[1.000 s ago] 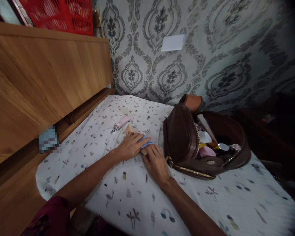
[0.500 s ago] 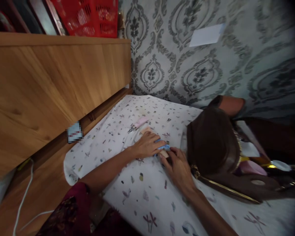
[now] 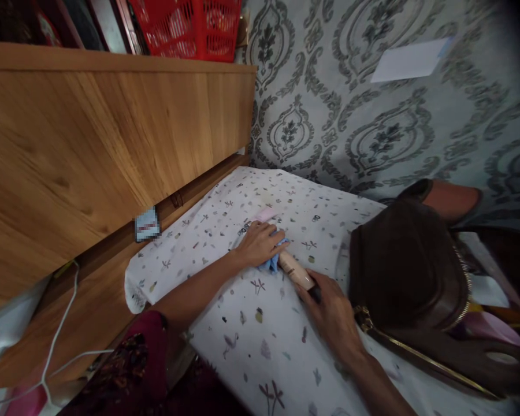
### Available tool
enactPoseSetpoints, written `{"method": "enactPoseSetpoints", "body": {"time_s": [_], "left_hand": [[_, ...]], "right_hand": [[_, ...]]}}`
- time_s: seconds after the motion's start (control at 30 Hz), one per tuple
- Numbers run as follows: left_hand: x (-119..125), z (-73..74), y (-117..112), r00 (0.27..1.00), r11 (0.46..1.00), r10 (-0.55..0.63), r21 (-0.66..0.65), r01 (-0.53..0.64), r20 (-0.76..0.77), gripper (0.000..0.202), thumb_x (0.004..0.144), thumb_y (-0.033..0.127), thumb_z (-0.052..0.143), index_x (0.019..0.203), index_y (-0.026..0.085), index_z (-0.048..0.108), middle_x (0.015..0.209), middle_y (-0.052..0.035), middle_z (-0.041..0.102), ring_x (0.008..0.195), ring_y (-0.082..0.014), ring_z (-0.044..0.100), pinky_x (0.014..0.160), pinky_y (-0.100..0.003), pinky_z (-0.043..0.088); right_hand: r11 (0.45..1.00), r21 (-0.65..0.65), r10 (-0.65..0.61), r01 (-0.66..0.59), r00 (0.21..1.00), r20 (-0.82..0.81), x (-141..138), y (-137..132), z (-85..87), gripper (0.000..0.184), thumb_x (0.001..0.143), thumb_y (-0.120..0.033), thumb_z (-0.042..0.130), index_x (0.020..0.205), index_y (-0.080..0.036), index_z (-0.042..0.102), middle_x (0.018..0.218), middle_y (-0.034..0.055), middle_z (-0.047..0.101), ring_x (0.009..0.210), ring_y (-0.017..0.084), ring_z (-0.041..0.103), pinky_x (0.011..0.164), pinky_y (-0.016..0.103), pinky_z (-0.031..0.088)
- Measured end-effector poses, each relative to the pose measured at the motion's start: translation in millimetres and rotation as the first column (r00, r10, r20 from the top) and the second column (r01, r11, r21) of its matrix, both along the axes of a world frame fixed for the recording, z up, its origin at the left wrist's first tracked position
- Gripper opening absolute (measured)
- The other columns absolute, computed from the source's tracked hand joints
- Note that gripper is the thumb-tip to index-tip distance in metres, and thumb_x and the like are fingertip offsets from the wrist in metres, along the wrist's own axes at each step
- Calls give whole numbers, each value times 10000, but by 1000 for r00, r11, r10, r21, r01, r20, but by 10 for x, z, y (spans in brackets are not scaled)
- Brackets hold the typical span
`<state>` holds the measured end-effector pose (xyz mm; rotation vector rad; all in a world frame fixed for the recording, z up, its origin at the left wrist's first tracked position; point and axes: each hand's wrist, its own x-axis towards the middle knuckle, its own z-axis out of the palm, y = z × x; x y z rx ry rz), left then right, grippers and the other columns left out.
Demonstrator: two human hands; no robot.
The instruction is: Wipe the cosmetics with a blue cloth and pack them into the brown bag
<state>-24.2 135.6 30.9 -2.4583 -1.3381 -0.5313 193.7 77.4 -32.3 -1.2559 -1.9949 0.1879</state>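
Note:
My left hand [image 3: 260, 245] is closed on a small blue cloth [image 3: 272, 263] lying on the printed white sheet [image 3: 251, 323]. My right hand [image 3: 331, 315] grips the dark cap end of a beige tube [image 3: 295, 270], whose other end touches the blue cloth. A pink tube [image 3: 264, 215] lies on the sheet just beyond my left hand. A brown leather bag [image 3: 409, 271] stands open to the right of my right hand, with several items inside.
A wooden headboard [image 3: 95, 144] rises along the left, with a red basket [image 3: 190, 26] on top. Patterned wallpaper [image 3: 372, 115] backs the bed. A white cable [image 3: 56, 341] and a white device [image 3: 4, 323] sit at the lower left.
The view has swung left. My right hand has pulled back with the beige tube, drawing it out from under the blue cloth, which my left hand still holds down.

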Motion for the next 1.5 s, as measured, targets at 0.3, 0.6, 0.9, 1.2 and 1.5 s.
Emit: {"method": "enactPoseSetpoints", "body": {"time_s": [0.3,0.6,0.9,1.2,1.5], "left_hand": [[-49,-10,20,996,995,87,-48,-85,38,396,1034,415,354,1026,164,660,935,-83,698,953,-234,646,841,-370,393],[-82,-101,21,996,998,51,-35,-49,75,431,1039,390,318,1030,134,665,981,-120,701,963,-263,628,842,-408,375],[301,-148,-280,963,957,-269,108,268,-5,419,1048,384,303,1085,192,673,1022,-90,689,1018,-228,580,1026,-462,284],[166,-210,-134,986,985,-164,61,162,17,415,1036,357,336,1025,156,699,947,-113,714,985,-262,597,940,-468,320],[-62,-136,16,998,997,9,-71,-5,62,418,1024,340,353,991,110,700,953,-138,725,972,-280,623,865,-428,354]], "right_hand": [[999,-45,-21,21,1000,18,45,-58,58,500,902,-557,483,1169,-161,631,1071,147,688,959,308,646,848,445,524],[995,-100,-24,26,999,26,31,-123,119,506,887,-583,490,1037,-139,682,1025,152,660,935,300,618,878,463,494],[990,-132,-43,43,999,6,1,-150,150,483,847,-594,534,957,-144,672,931,128,653,857,287,600,804,449,490],[985,-166,-62,55,998,-34,-18,-175,171,502,815,-609,577,978,-146,682,928,114,654,831,268,588,816,451,487],[987,-157,-45,42,999,-14,-23,-187,169,532,829,-612,548,1019,-136,688,982,137,651,906,283,597,864,474,492]]}}
